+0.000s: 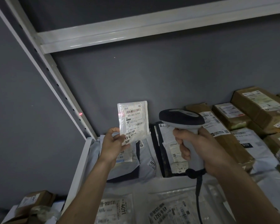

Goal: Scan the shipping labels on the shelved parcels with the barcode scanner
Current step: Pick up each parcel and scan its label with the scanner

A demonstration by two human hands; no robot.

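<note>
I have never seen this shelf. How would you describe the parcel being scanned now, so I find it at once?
Look at the left end of the shelf, near the slanted white post. The left hand holds up one small white pouch before the grey wall. Unlike the others, it stands upright, off the shelf.

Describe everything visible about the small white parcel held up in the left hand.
The small white parcel is a flat, glossy plastic pouch held upright above the shelf. The left hand pinches its lower left corner. A white shipping label with barcodes and "502-602-12-815" covers its front. A faint red glow shows at its left edge.
</note>
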